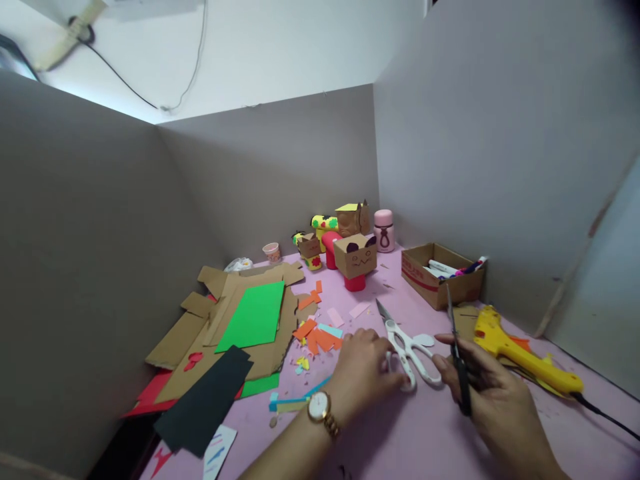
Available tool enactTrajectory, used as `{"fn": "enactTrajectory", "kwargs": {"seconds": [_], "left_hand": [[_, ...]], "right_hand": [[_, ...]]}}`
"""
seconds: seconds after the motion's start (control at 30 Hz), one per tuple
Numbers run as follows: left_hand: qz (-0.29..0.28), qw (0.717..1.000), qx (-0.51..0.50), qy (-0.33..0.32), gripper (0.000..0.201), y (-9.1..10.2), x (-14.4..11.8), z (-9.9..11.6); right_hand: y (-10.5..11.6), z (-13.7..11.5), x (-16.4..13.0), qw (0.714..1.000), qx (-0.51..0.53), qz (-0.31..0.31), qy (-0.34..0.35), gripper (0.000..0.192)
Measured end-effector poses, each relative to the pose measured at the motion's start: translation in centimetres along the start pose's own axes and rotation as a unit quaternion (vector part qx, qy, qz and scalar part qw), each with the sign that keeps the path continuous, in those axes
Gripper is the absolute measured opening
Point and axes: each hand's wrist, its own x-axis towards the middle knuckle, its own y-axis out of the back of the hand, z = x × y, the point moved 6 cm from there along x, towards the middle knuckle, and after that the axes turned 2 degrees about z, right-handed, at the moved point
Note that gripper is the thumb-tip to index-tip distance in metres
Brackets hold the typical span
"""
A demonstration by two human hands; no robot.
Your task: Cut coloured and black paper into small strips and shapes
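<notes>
White-handled scissors [406,348] lie on the pink tabletop with their blades pointing away from me. My left hand [365,367], wearing a wristwatch [319,405], is beside them. Its thumb and forefinger are apart at the near left handle loop, and its other fingers are curled and partly hidden. Black-handled scissors [461,377], seen edge-on with the blades upward, are gripped in my right hand [500,400] just above the table. A small pale cut-out [424,340] sits between the two pairs.
A yellow glue gun [525,353] and an open cardboard box [420,283] of markers stand right. Several paper animals, including a box-headed one [356,257], stand behind. Cardboard, a green sheet [257,313], black sheets [205,400] and orange scraps [320,337] lie left.
</notes>
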Motion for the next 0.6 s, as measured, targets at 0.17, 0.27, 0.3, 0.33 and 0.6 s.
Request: {"fn": "enactTrajectory", "kwargs": {"seconds": [0.17,0.27,0.3,0.33,0.6], "left_hand": [[0.012,0.999,-0.018,-0.04,0.007,-1.1,-1.8,3.0],[0.037,0.997,-0.05,-0.042,0.018,-0.5,-0.9,2.8],[0.05,0.996,-0.063,-0.04,0.019,0.1,-0.4,2.4],[0.065,0.994,-0.077,-0.036,0.018,0.7,0.1,1.9],[0.105,0.983,-0.15,-0.032,0.015,1.7,2.3,1.5]], "right_hand": [[0.0,-0.2,-0.2,1.0,-0.003,-0.003,0.016,0.046],[0.3,-0.7,-0.2,1.0,-0.014,0.009,0.024,0.047],[0.5,-1.0,-0.1,0.999,-0.015,0.016,0.029,0.045],[0.7,-1.2,0.0,0.999,-0.009,0.024,0.034,0.044],[1.6,-1.6,0.7,0.997,0.055,0.051,0.031,0.044]]}}
